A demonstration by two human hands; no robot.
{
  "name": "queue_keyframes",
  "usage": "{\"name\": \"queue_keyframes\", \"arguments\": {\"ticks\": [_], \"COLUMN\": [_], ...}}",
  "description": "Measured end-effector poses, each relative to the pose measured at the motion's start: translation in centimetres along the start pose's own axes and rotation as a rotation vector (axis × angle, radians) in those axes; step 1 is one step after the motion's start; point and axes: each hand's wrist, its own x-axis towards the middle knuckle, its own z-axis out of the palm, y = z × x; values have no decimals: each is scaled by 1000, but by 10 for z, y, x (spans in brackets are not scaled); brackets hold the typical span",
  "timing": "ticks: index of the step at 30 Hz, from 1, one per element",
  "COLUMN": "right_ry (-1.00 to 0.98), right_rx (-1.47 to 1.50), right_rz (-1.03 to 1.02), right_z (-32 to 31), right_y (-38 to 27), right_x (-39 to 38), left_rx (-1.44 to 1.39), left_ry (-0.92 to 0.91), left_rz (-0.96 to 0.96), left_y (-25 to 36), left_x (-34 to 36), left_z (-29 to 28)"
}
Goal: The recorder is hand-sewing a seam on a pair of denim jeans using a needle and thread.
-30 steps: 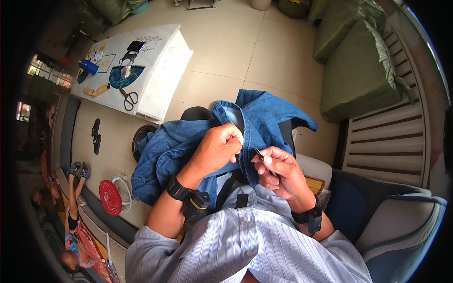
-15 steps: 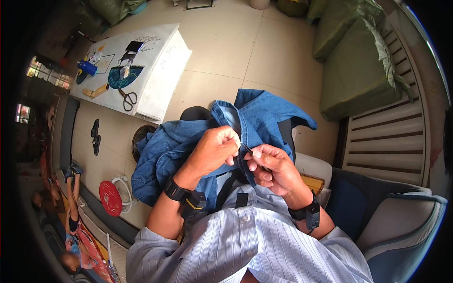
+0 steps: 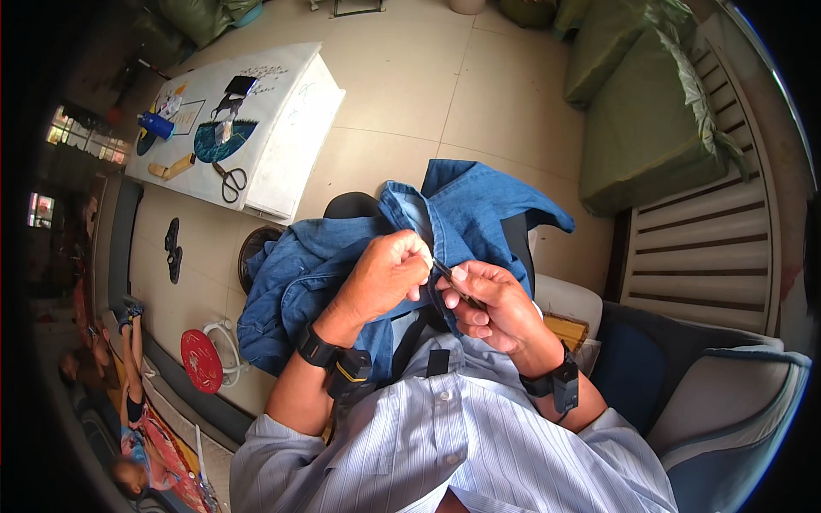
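Note:
A blue denim garment (image 3: 466, 209) is spread over my lap, its stitched edge running between my hands. My left hand (image 3: 389, 269) is closed in a pinch at that edge, fingertips curled under; any thread there is too small to make out. In my right hand (image 3: 496, 308) is a small dark pointed tool (image 3: 460, 293), gripped between thumb and fingers. Its tip points up and left, close beside the left fingertips. Whether the tip touches the cloth cannot be told.
At the front left stands a white-covered table (image 3: 295, 128) bearing scissors (image 3: 230, 181), a blue bottle (image 3: 156, 126) and small items. A red round stool seat (image 3: 201, 361) is at the left. Green covered cushions (image 3: 654, 145) rest on a slatted bench (image 3: 705, 248) at the right. Another person (image 3: 141, 445) lies far left.
The tool in my right hand has tilted and shows more of its length, its tip slightly nearer the left fingertips. My right hand has shifted slightly left. The left hand stays nearly still.

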Motion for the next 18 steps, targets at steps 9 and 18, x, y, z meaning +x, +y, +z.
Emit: {"name": "queue_keyframes", "arguments": {"ticks": [9, 18], "right_ry": [-28, -64], "right_rx": [66, 126], "right_rz": [-12, -47], "right_z": [2, -7], "right_y": [5, 13], "right_x": [5, 8], "left_rx": [0, -16], "left_ry": [28, 50], "left_rz": [66, 73], "left_y": [-10, -15], "left_x": [0, 0], "left_z": [2, 3]}}
